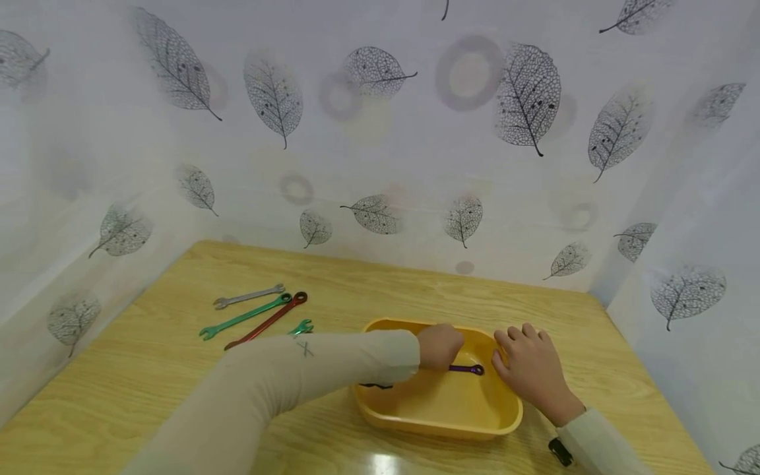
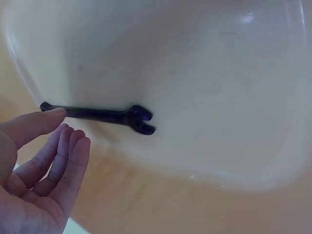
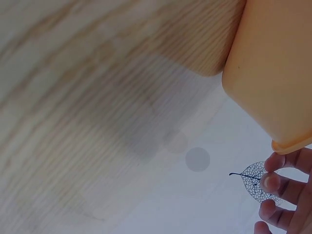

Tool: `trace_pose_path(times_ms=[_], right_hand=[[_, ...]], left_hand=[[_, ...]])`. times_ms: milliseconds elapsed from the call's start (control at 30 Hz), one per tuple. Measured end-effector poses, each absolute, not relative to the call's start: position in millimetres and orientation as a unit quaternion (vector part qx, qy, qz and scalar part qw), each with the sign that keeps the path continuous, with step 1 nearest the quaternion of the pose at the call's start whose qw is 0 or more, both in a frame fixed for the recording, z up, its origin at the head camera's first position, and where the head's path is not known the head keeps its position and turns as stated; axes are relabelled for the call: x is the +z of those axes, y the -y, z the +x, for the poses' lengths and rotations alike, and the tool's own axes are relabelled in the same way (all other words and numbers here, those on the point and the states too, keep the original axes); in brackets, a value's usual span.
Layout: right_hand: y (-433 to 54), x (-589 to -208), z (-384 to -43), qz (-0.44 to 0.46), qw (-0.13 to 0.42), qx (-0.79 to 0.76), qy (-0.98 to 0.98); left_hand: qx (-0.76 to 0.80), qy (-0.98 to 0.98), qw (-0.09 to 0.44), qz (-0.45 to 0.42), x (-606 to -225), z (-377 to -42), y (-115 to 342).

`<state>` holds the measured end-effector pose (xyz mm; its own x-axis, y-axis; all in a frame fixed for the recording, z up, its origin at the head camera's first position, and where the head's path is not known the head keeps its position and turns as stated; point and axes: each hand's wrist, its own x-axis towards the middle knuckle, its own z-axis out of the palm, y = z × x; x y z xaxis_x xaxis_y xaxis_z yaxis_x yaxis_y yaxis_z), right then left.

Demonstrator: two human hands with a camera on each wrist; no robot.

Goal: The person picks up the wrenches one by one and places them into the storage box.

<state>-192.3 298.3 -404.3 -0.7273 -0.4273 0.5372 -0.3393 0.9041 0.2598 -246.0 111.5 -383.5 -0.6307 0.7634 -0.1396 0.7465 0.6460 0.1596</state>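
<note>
A purple wrench lies in a yellow plastic basin; in the head view its ring end shows near the right wall. My left hand is down inside the basin. Its thumb tip overlaps the wrench handle in the left wrist view, while the loosely bent fingers stay below the handle with a gap to the thumb. Over the basin's right rim rests my right hand, thumb toward the inside and fingers spread. The right wrist view puts one fingertip at the rim, the others beyond it.
Left of the basin on the wooden table lie a silver wrench, a green wrench and a red wrench. Another green wrench is partly behind my left sleeve. A leaf-patterned curtain hangs behind the table.
</note>
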Motion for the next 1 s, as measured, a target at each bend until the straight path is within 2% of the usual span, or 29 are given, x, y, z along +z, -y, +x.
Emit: trace_pose_path(times_ms=[367, 567, 1000], right_hand=[[-298, -405, -192, 0.204, 0.310, -0.081, 0.925], [-298, -406, -193, 0.206, 0.314, -0.081, 0.923], [-299, -407, -195, 0.208, 0.319, -0.073, 0.922]], left_hand=[[0.048, -0.891, 0.067, 0.446, -369, -249, -105], [0.043, -0.893, 0.068, 0.443, -353, -243, -95], [0.083, -0.892, 0.029, 0.444, -312, -227, -58]])
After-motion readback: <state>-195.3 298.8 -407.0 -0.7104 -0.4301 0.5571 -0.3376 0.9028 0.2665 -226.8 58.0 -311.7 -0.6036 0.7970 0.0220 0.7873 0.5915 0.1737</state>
